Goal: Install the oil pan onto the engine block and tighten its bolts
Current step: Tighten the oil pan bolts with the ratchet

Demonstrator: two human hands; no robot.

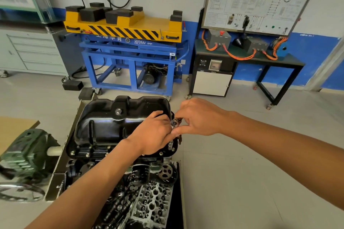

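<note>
Black oil pan (115, 122) seated on engine block (87, 165), centre of frame. Left hand (154, 133) laid on the pan's right edge, grip loose, fingers flat. Just right of it, right hand (201, 117), grip pinching small ratchet (175, 123) over the rim.

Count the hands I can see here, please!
2. The left hand lies on the black oil pan near its right edge. The right hand pinches a small metal tool beside that edge.
</note>
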